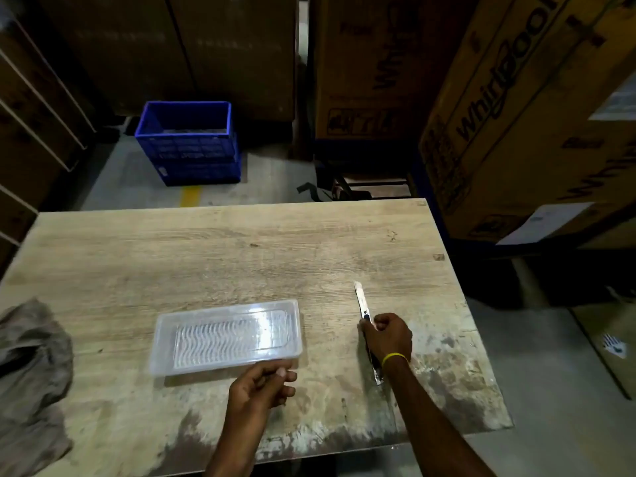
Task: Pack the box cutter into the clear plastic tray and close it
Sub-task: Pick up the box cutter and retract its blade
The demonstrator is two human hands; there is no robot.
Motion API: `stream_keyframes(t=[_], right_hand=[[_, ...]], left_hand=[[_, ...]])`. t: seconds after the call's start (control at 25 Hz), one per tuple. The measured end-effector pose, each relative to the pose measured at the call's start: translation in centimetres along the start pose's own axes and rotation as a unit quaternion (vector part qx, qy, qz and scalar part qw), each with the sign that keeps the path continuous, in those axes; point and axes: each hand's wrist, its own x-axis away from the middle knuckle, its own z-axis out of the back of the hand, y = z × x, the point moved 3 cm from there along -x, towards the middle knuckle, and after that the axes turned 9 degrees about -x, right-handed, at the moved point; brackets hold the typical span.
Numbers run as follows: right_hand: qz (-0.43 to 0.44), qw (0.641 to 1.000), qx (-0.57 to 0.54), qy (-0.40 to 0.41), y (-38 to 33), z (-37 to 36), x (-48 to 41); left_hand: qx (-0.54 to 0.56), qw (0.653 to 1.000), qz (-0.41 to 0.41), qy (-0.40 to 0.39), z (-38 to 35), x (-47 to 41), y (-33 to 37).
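A clear plastic tray [225, 335] lies on the wooden table [241, 256], near its front middle, with a ribbed bottom showing through. My left hand [263, 382] sits at the tray's near right corner, fingertips touching its rim. To the right lies the metal box cutter [362, 301], its blade end pointing away from me. My right hand [389, 335] is closed around the cutter's middle, hiding part of the handle; the rear end shows below my wrist. A yellow band circles that wrist.
A crumpled grey cloth [32, 366] lies on the table's left front. A blue plastic crate [187, 142] stands on the floor behind the table. Large cardboard boxes [516, 108] rise at the back and right. The table's right edge [478, 325] is near my right hand.
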Motion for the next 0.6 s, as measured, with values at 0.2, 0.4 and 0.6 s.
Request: stream_keyframes(t=[0.2, 0.4, 0.6], right_hand=[[-0.02, 0.999, 0.032, 0.01, -0.6, -0.3, -0.1], [-0.021, 0.998, 0.062, 0.005, -0.7, -1.1, -0.2], [0.012, 0.995, 0.097, -0.009, -1.0, -1.4, 0.5]], left_hand=[[0.003, 1.0, -0.019, -0.02, -0.8, -0.3, 0.2], [-0.014, 0.998, -0.036, -0.046, -1.6, -0.2, 0.3], [-0.018, 0.997, -0.046, -0.059, -2.3, -0.7, 0.8]])
